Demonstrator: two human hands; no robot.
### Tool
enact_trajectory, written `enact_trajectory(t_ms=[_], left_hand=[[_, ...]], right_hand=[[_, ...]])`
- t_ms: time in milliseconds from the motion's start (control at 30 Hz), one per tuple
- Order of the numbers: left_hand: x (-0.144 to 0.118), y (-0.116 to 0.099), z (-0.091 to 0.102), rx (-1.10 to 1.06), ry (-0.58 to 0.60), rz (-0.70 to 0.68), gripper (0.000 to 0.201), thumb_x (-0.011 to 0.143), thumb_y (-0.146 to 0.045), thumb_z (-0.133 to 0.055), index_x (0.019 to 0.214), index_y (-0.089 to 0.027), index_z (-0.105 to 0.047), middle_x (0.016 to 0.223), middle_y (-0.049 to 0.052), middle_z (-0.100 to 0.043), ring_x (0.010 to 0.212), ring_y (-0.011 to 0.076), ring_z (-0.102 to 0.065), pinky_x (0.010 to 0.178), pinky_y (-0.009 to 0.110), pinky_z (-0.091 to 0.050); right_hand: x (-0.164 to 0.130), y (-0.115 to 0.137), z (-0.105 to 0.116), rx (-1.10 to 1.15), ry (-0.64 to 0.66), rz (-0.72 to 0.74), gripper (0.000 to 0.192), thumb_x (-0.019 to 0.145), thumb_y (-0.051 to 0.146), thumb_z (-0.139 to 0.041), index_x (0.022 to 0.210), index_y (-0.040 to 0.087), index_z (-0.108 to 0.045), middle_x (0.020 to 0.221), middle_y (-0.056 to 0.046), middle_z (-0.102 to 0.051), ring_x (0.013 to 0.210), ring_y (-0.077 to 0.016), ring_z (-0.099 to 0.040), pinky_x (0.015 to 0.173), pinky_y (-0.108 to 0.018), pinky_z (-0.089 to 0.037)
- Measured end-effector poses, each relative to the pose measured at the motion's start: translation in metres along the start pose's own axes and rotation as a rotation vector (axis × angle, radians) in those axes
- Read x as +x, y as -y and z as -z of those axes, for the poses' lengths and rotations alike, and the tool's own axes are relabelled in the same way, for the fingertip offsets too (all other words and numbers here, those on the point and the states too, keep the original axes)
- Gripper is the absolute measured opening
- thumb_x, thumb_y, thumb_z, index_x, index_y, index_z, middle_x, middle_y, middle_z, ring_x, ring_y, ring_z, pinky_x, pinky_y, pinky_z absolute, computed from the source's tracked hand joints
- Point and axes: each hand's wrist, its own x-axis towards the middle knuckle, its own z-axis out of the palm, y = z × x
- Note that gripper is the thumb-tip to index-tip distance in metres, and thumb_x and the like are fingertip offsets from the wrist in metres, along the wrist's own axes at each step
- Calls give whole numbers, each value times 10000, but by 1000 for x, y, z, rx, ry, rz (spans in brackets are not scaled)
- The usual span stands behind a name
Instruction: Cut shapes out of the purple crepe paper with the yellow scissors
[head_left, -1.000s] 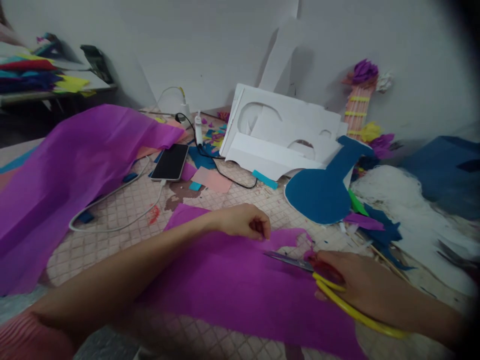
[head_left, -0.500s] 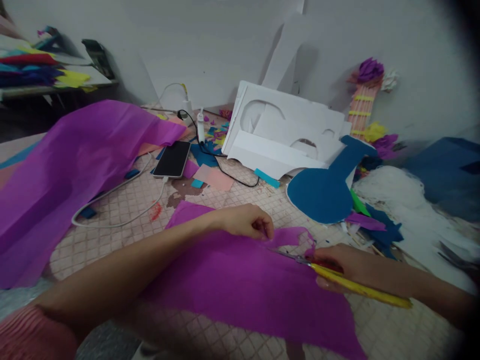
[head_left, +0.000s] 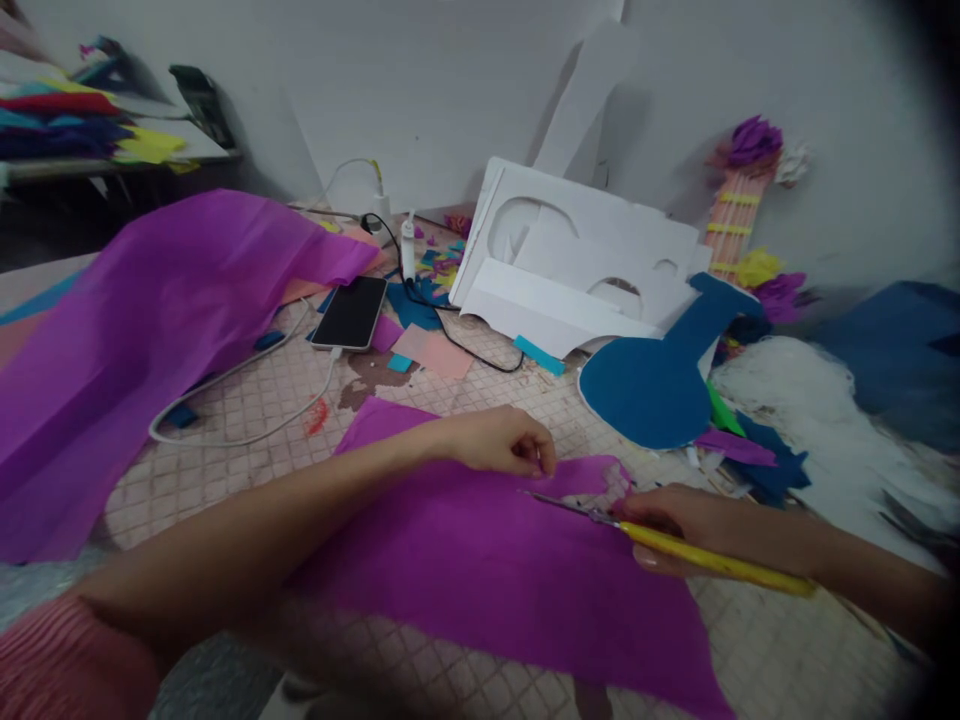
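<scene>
A sheet of purple crepe paper (head_left: 517, 590) lies over the table in front of me, with a strip along its far right edge partly cut loose. My left hand (head_left: 514, 443) pinches the far edge of this paper between thumb and fingers. From the right, my right hand (head_left: 675, 520) grips yellow-handled scissors (head_left: 712, 562). The blades point left and lie at the cut, just below the loose strip and short of my left fingertips. My right fingers are partly hidden behind the handle.
A phone (head_left: 351, 315) with a white cable lies beyond my left arm, beside a larger purple sheet (head_left: 165, 290). Behind are white cardboard (head_left: 577, 255), a blue flask-shaped cutout (head_left: 645, 390), a small white bottle (head_left: 408, 250), paper scraps and white stringy material (head_left: 787, 390) at right.
The scissors have moved slightly left along the paper, and their blades look closer together. My left hand keeps its pinch. The whole view has shifted a little.
</scene>
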Motion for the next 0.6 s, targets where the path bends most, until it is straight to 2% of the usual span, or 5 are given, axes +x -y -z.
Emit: enact_trajectory(t_ms=[200, 433, 600], left_hand=[[0, -1, -1, -10, -14, 5, 152, 759, -85, -580, 893, -111, -646, 784, 28, -672, 669, 90, -599, 594, 176, -418], [0, 2, -3, -91, -22, -17, 132, 760, -86, -589, 873, -127, -643, 809, 20, -669, 704, 90, -600, 621, 184, -426], [1, 4, -3, -114, -19, -31, 137, 764, -94, -587, 886, -122, -643, 785, 20, -661, 684, 88, -591, 612, 184, -419]], right_hand=[[3, 6, 1, 76, 37, -32, 335, 837, 501, -484, 851, 184, -591, 693, 8, -532, 592, -142, -474, 528, -247, -374], [5, 2, 0, 122, 49, -29, 317, 838, 495, -487, 787, 192, -562, 661, 35, -457, 564, -122, -414, 508, -238, -327], [5, -1, 0, 69, 40, -24, 339, 832, 514, -484, 821, 189, -578, 680, 17, -486, 592, -138, -431, 518, -246, -336]])
